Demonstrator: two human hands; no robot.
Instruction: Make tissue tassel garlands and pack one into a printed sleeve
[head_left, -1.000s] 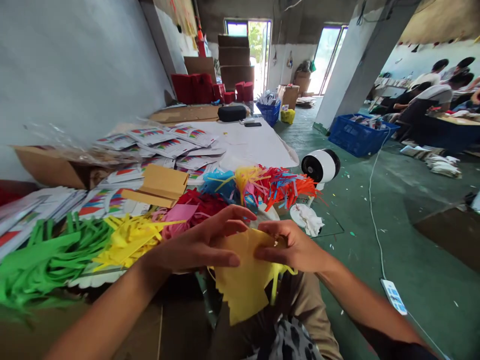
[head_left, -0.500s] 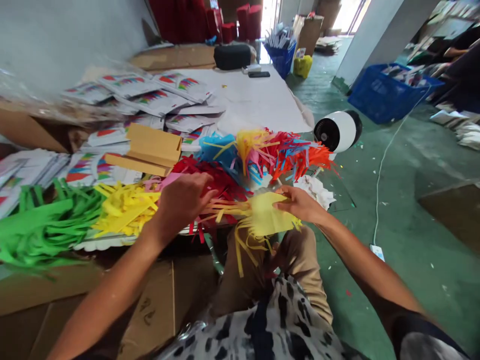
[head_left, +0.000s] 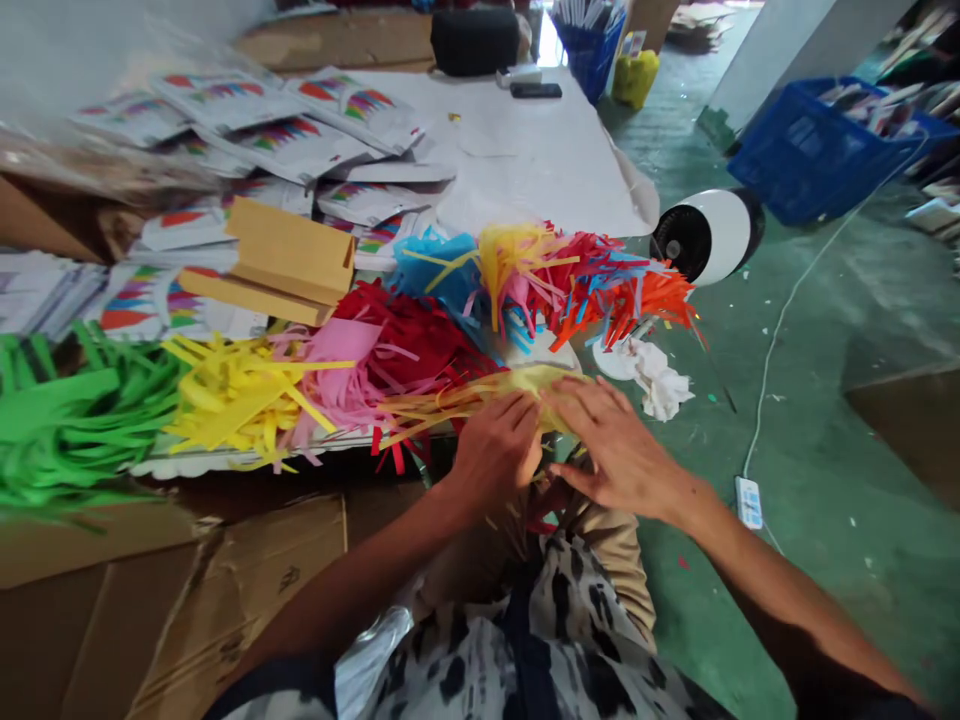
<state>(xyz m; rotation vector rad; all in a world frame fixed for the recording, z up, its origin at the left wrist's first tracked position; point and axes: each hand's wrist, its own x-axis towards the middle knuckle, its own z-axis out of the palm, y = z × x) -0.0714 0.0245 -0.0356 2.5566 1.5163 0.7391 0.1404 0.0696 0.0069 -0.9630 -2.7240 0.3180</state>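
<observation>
A pale yellow tissue-paper tassel (head_left: 536, 378), with an uncut band and long cut strips trailing to the left, lies at the table's front edge above my lap. My left hand (head_left: 499, 440) is closed on its near edge with curled fingers. On the right, my right hand (head_left: 619, 445) rests flat over the band, fingers stretched out and thumb apart. Just left of the tassel lie a pink fringed bundle (head_left: 349, 355) and a dark red one (head_left: 420, 340). Beyond it are blue (head_left: 435, 265) and orange-red fringes (head_left: 649, 300). My hands hide part of the yellow paper.
Yellow (head_left: 240, 400) and green fringes (head_left: 82, 420) lie along the table's left front edge. Behind them are a folded yellow card (head_left: 292, 255) and printed packets (head_left: 285, 140). A white fan (head_left: 724, 235) and a power strip (head_left: 748, 502) are on the right.
My left hand has come right from over the pink and red fringes to the yellow tassel. My right hand has gone from pinching its edge to lying flat on it. The view has shifted.
</observation>
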